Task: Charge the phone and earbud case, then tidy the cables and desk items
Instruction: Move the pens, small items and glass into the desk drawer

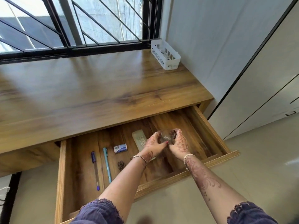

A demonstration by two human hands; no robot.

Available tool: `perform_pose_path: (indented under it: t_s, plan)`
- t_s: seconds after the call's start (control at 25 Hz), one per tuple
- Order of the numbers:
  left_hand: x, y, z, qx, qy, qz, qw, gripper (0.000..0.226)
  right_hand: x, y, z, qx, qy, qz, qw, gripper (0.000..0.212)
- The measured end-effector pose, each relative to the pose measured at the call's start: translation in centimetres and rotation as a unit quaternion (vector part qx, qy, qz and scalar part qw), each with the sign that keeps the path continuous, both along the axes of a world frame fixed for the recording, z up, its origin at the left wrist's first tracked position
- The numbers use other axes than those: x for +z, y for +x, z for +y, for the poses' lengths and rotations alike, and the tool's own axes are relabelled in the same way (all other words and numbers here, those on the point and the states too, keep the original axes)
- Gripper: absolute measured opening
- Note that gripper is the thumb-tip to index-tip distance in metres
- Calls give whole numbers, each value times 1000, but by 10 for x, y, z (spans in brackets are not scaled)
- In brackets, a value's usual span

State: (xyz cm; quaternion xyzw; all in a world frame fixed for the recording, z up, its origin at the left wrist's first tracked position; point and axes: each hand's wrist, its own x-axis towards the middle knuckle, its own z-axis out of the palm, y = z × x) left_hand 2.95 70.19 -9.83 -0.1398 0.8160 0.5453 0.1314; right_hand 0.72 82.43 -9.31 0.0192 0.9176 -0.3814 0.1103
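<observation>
Both my hands are inside the open wooden drawer (215, 133) under the desk. My left hand (154, 143) and my right hand (178, 141) together hold a small clear, glassy object (165, 136) between their fingers; blur hides what it is. A pale translucent flat case (139, 139) lies just left of my hands, partly covered by my left wrist. In the drawer's left part lie a purple pen (95, 168), a light blue pen (107, 164), a small white and blue box (120, 148) and a small dark object (121, 164).
The wooden desk top (97, 88) spans the view below a barred window. A white plastic basket (165, 54) stands at the desk's back right corner against the wall. White cabinet doors (267, 88) stand to the right. The floor is pale tile.
</observation>
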Motion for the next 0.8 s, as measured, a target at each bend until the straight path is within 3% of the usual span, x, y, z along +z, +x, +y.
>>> perform_pose_path:
  t_s: [0.4,0.8]
  plan:
    - [-8,-13,24,149,64,-38,986,52,-19,-30,1,54,12,-74,996,67]
    - [-5,-2,38,252,111,-28,961,58,-27,-34,7,85,-4,-81,993,79]
